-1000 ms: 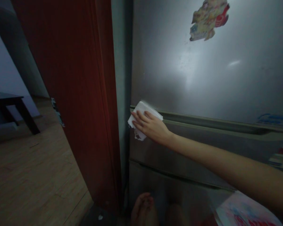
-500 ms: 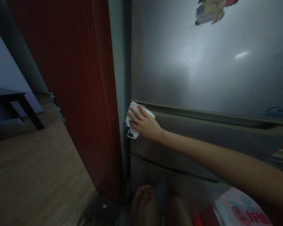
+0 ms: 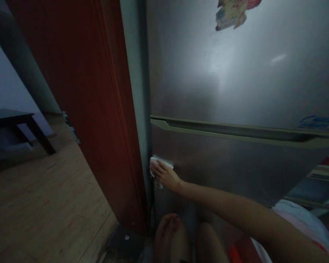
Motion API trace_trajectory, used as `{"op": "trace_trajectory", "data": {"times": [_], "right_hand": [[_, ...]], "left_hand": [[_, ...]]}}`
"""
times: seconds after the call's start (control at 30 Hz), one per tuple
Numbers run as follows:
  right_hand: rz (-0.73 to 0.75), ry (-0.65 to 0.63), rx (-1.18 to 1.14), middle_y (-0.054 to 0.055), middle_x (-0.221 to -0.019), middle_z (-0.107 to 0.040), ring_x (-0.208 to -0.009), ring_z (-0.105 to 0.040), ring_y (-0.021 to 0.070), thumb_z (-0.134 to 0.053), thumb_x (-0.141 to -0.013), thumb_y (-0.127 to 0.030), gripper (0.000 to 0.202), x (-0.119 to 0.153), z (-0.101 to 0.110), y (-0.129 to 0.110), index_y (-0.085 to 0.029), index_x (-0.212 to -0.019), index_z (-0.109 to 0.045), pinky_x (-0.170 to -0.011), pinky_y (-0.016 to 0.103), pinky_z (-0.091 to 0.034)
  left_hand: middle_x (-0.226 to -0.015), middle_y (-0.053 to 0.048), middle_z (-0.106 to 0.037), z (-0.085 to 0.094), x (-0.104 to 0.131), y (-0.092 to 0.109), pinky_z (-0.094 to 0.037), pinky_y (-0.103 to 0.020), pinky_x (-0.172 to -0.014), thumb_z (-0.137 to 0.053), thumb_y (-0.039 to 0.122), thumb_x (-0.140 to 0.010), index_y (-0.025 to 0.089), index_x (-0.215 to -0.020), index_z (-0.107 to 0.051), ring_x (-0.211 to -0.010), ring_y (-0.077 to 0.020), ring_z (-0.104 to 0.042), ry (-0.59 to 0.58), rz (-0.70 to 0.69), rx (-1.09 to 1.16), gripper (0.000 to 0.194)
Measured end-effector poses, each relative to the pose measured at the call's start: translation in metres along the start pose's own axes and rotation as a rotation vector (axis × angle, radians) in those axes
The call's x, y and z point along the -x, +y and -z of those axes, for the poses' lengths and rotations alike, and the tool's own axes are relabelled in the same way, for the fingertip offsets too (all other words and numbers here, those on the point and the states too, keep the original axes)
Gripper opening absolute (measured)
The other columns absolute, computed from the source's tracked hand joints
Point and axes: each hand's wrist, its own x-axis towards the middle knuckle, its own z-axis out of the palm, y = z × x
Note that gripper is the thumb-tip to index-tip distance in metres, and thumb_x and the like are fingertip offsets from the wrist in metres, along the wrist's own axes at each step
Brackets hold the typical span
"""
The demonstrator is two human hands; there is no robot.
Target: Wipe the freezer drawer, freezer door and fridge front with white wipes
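My right hand (image 3: 164,173) reaches in from the right and presses a white cloth (image 3: 167,165) flat against the left edge of a metallic refrigerator (image 3: 222,164). Its fingers lie over the cloth, and a ragged end hangs below. The contact is under the recessed handle strip (image 3: 230,130), on the lower front panel. Low in the picture, what looks like my left hand (image 3: 167,223) rests by my bent knee; dimness hides how its fingers are set.
A red-brown wooden door (image 3: 98,109) stands close on the left, with a narrow pale wall strip beside the refrigerator. A dark table (image 3: 13,118) is farther left on the wooden floor (image 3: 49,197). A whitish plastic bag (image 3: 298,219) lies at lower right.
My right hand and the cloth have slid down from the handle strip's left end along the refrigerator's edge. The view has shifted slightly. The hand by my knee has hardly moved.
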Motion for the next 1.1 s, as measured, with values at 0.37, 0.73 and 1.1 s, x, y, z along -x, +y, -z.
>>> {"op": "trace_trajectory", "data": {"times": [0.37,0.73,1.1], "right_hand": [[-0.224,0.181,-0.021,0.01,-0.15,-0.037,-0.145,-0.022,0.0307,-0.041,-0.096,-0.019,0.038,-0.043,0.124,0.126,-0.015,-0.13,-0.057,-0.119,0.057,-0.02],[-0.129,0.042,-0.022,0.013,-0.146,-0.044,-0.138,-0.036,0.0305,-0.048,-0.092,-0.022,0.039,-0.011,0.026,0.019,-0.008,-0.127,-0.059,-0.116,0.054,-0.032],[0.048,-0.103,0.0,0.003,-0.144,-0.048,-0.141,-0.031,0.029,-0.049,-0.091,-0.026,0.034,0.004,0.042,0.045,-0.02,-0.12,-0.065,-0.122,0.053,-0.018]], "left_hand": [[-0.08,-0.008,-0.074,-0.01,0.012,-0.005,-0.05,-0.031,-0.08,-0.087,0.055,-0.042,0.018,-0.073,-0.076,-0.081,-0.0212,-0.069,-0.058,-0.016,0.057,0.05],[-0.082,-0.009,-0.072,-0.001,0.009,-0.001,-0.049,-0.033,-0.081,-0.085,0.055,-0.046,0.016,-0.075,-0.074,-0.083,-0.0225,-0.066,-0.026,-0.061,-0.033,0.05],[-0.085,-0.009,-0.073,0.004,0.011,-0.008,-0.05,-0.031,-0.082,-0.083,0.056,-0.052,0.017,-0.079,-0.075,-0.086,-0.0221,-0.067,-0.093,-0.061,-0.065,0.048]]}}
